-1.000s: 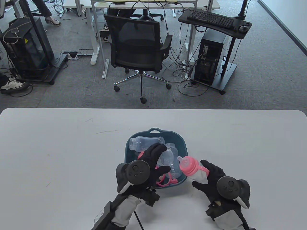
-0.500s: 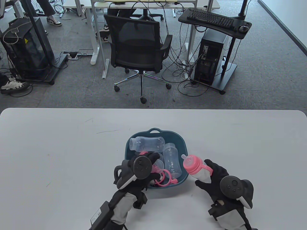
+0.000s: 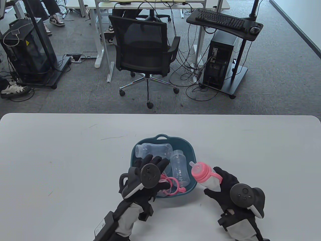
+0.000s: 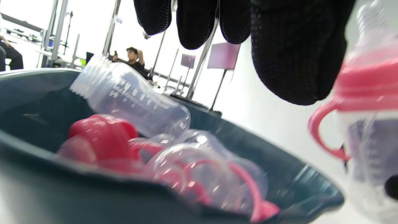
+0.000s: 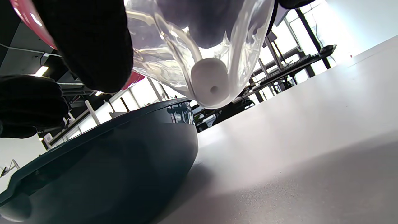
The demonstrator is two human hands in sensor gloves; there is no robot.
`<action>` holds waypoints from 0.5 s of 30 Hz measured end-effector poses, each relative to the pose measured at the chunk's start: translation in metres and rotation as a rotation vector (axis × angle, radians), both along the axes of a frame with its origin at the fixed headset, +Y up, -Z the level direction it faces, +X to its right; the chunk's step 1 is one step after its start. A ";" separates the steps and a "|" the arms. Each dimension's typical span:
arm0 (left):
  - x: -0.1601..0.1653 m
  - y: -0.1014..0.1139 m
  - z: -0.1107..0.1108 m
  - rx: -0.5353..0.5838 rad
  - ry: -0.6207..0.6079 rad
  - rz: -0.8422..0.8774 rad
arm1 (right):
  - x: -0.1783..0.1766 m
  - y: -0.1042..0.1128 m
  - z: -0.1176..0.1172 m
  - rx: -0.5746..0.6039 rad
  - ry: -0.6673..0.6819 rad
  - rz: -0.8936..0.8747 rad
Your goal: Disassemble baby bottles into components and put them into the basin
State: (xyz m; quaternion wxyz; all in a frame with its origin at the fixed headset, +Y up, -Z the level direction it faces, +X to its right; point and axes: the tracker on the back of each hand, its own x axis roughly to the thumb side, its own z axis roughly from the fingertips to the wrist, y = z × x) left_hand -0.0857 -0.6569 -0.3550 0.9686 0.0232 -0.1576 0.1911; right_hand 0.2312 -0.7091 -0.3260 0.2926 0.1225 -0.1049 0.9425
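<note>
The right hand (image 3: 223,184), at the lower right of the table view, has its fingers curled round the clear body of an assembled baby bottle (image 3: 204,177), gripping it tilted with the pink collar and teat toward the upper left, just beside the right rim of the basin (image 3: 163,137). The left hand (image 3: 150,173) hovers over the basin's near left part, fingers spread and straight, holding nothing. Bare white table (image 3: 62,155) lies wide on both sides of the hands and beyond the basin's far edge. The teal basin sits low centre and holds two clear bottle bodies (image 3: 153,149) lying down and pink handle rings (image 3: 173,187). Past the table's far edge stand an office chair (image 3: 144,47) and a computer tower (image 3: 220,62) on grey carpet.
</note>
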 end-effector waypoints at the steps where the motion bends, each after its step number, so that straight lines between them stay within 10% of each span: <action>1: 0.000 0.003 0.002 0.026 -0.014 0.044 | 0.000 0.000 0.000 0.002 0.001 0.000; 15: 0.017 -0.009 0.007 -0.025 -0.140 0.248 | -0.019 0.000 0.003 -0.009 0.101 -0.034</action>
